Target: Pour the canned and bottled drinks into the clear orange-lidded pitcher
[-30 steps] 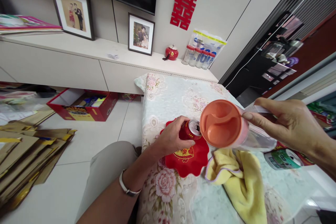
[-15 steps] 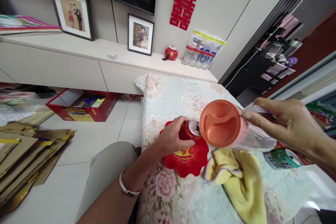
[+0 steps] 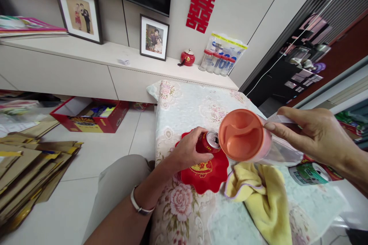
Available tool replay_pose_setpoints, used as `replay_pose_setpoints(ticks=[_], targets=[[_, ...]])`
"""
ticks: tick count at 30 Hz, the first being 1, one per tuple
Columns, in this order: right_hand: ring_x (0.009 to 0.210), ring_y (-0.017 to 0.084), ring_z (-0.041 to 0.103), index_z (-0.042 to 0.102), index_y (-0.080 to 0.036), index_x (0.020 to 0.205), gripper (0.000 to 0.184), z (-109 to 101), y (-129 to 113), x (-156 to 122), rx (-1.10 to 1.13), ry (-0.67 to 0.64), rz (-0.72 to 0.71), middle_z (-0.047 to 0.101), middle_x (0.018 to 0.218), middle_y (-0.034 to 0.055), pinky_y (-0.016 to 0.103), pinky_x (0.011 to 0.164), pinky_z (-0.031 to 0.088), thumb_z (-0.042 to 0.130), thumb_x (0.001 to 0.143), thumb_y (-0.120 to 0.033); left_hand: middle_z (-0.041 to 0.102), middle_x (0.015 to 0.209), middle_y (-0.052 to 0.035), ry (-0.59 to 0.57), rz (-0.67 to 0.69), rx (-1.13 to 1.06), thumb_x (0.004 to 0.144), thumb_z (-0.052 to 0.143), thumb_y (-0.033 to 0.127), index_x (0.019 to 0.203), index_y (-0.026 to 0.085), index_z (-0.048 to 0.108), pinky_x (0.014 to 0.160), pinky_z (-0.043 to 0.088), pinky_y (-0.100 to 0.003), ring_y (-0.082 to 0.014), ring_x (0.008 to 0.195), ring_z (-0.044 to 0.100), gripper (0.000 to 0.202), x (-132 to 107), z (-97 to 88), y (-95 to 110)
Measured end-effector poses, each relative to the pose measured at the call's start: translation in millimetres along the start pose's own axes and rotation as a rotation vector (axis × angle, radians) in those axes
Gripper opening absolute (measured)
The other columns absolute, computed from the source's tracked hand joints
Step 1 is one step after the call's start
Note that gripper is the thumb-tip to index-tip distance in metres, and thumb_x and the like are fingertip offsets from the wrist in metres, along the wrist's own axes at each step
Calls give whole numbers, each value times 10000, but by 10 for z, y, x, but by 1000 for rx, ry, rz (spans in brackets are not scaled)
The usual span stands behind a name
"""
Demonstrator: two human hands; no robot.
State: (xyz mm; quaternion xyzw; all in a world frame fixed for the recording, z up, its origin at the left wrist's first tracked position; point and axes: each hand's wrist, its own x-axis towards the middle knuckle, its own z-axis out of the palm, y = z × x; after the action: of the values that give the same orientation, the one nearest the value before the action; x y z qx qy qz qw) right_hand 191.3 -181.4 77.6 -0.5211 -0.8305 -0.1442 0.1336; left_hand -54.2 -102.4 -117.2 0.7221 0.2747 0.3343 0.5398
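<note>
My left hand is wrapped round a red drink can, whose opened silver top faces right. Beneath them is a red scalloped plate with a gold print. With its thumb and fingers, my right hand grips the handle of a clear plastic pitcher. The pitcher is tipped over to the left, and its orange lid comes up against the can's top. I cannot make out any liquid passing between them. Below the pitcher lies a crumpled yellow cloth with a purple edge.
A green can lies on its side at the right, with a red one partly hidden behind it. The flowered tablecloth covers the table. On the floor at left are a red box and flattened cardboard.
</note>
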Motion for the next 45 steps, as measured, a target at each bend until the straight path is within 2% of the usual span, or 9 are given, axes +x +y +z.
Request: replay_pose_setpoints(ticks=[15,33,45], targets=[[368,66,315,574,-199,623,573,-8,-10,-3,-10,16,-11,356,458,-77,212,333,280,520,1029,-600,723,1208,-88,-6,-4,-14,720,773,234,1212,223,542,950,541,-419,-284,1095,692,544,2,-7,14],[366,72,360,623,-186,646,567,-11,3,-1,14,-23,35,417,448,-62,228,349,293,541,1014,-609,734,1175,-58,9,2,16,724,784,222,1209,236,547,930,545,-398,-269,1068,699,540,-1,-3,21],[363,68,357,605,-189,629,583,-22,-13,-5,11,-21,27,408,443,-64,214,342,291,534,1014,-621,734,1165,-61,9,28,2,727,782,214,1196,234,553,932,546,-398,-269,1071,694,522,2,2,-2]])
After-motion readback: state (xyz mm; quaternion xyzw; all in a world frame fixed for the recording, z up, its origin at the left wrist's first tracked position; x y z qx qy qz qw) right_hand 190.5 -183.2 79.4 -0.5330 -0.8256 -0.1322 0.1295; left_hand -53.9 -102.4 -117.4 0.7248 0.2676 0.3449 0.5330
